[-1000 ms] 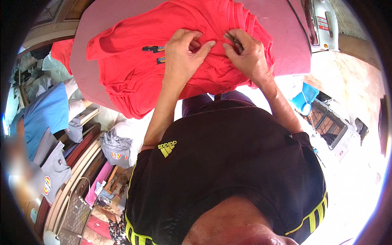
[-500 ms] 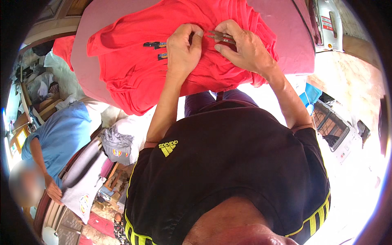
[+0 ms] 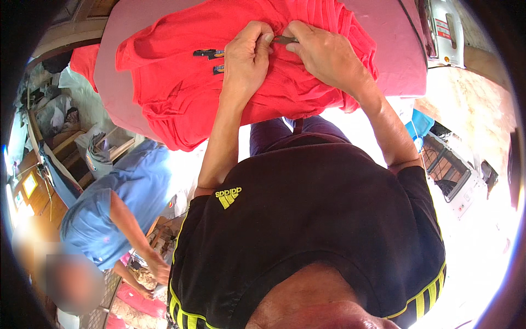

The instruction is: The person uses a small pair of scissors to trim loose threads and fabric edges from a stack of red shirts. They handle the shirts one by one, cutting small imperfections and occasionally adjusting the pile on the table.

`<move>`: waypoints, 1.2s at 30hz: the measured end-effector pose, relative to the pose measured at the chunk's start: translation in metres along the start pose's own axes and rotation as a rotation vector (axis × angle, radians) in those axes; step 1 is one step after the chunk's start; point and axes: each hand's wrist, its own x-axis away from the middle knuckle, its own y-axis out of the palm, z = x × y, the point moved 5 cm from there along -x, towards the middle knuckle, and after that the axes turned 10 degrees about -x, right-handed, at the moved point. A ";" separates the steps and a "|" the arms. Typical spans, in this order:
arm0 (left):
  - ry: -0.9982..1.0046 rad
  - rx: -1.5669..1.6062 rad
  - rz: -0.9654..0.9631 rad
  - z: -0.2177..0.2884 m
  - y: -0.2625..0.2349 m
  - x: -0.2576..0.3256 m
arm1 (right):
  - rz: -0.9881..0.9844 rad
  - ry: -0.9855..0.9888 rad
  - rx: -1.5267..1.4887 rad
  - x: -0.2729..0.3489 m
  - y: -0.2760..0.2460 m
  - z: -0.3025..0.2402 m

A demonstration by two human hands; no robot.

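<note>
Red garment (image 3: 181, 93), bunched and folded, spread over pink padded surface (image 3: 394, 66) at top of view. Two small dark labels (image 3: 211, 54) on cloth left of hands. Left hand (image 3: 246, 57) resting on fabric, fingers curled, thumb and forefinger pinching cloth at its upper edge. Right hand (image 3: 326, 55) just beside, closed on small dark metal tool (image 3: 284, 39), tip meeting left fingertips. Hands touching at tool. White appliance (image 3: 441, 30) at surface's right end. Person in blue shirt (image 3: 118, 214) bending at lower left, well apart. White crate-like object (image 3: 452, 175) on bright floor, right.
</note>
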 end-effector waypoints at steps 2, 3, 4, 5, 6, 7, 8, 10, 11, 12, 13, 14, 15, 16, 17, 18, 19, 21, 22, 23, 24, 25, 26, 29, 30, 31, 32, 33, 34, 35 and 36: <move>0.021 -0.019 0.007 -0.001 0.001 -0.001 | 0.005 -0.020 0.016 -0.001 0.001 0.001; 0.030 -0.027 0.014 -0.002 0.003 -0.001 | -0.007 -0.013 0.013 -0.002 0.001 0.001; 0.039 -0.036 0.021 -0.002 0.003 -0.001 | -0.019 -0.005 0.010 -0.003 0.001 0.001; 0.046 -0.066 0.019 -0.003 0.003 -0.001 | -0.030 0.003 0.007 -0.003 0.000 0.001; 0.053 -0.096 0.017 -0.003 0.004 -0.001 | -0.065 0.027 0.006 -0.003 0.000 0.001; 0.060 -0.126 0.015 -0.003 0.004 -0.001 | -0.100 0.052 0.005 -0.002 -0.001 0.001; 0.012 -0.067 0.008 -0.004 0.004 -0.001 | -0.132 0.077 0.007 -0.001 -0.002 0.001; -0.082 0.049 -0.004 -0.002 0.004 -0.001 | -0.126 0.036 -0.020 0.002 -0.004 0.002; -0.110 0.182 0.033 -0.006 0.002 0.000 | -0.128 0.011 -0.036 0.004 -0.005 0.002; -0.138 0.316 0.072 -0.013 0.001 0.002 | -0.129 0.024 -0.095 0.006 -0.005 0.004; -0.165 0.449 0.114 -0.019 -0.002 0.005 | -0.132 0.037 -0.154 0.010 -0.004 0.007; -0.164 0.502 0.128 -0.023 -0.007 0.007 | -0.129 0.054 -0.214 0.014 -0.004 0.011; -0.166 0.581 0.141 -0.025 -0.011 0.010 | -0.124 0.076 -0.274 0.015 -0.006 0.014; -0.169 0.660 0.157 -0.026 -0.017 0.014 | -0.122 0.097 -0.334 0.016 -0.008 0.018; -0.168 0.740 0.173 -0.026 -0.024 0.020 | -0.118 0.118 -0.392 0.017 -0.009 0.021; -0.187 0.782 0.146 -0.019 -0.035 0.029 | -0.103 0.118 -0.441 0.018 -0.009 0.024; -0.221 0.720 0.090 -0.012 -0.050 0.041 | -0.088 0.118 -0.491 0.018 -0.008 0.027; -0.262 0.471 -0.313 -0.010 -0.087 0.071 | -0.074 0.130 -0.576 0.018 -0.009 0.033; -0.211 0.290 -0.627 -0.006 -0.102 0.084 | -0.081 0.138 -0.611 0.017 -0.008 0.036; -0.295 0.072 -0.836 -0.011 -0.117 0.098 | -0.084 0.145 -0.645 0.016 -0.008 0.038; -0.313 -0.163 -0.796 -0.010 -0.124 0.099 | -0.083 0.164 -0.647 0.015 -0.008 0.037; -0.325 -0.398 -0.753 -0.010 -0.131 0.097 | -0.079 0.187 -0.647 0.014 -0.009 0.036; -0.211 -0.337 -0.580 -0.003 -0.129 0.086 | -0.077 0.202 -0.645 0.012 -0.010 0.033; 0.055 -0.240 -0.077 0.025 -0.094 0.039 | -0.114 0.225 -0.621 0.007 -0.011 0.028; 0.104 -0.217 0.033 0.027 -0.077 0.027 | -0.116 0.213 -0.609 0.007 -0.011 0.027; 0.151 -0.187 0.071 0.026 -0.058 0.017 | -0.119 0.201 -0.595 0.006 -0.012 0.026; 0.194 -0.158 0.110 0.024 -0.046 0.009 | -0.127 0.189 -0.583 0.005 -0.012 0.024; 0.257 -0.212 0.085 0.018 -0.034 0.002 | -0.118 0.200 -0.577 0.005 -0.013 0.024; 0.318 -0.267 0.062 0.013 -0.023 -0.004 | -0.111 0.212 -0.570 0.006 -0.011 0.023; 0.382 -0.322 0.032 0.011 -0.014 -0.006 | -0.097 0.227 -0.567 0.007 -0.010 0.024; 0.370 -0.322 0.021 0.009 -0.010 -0.007 | -0.072 0.215 -0.551 0.009 -0.009 0.026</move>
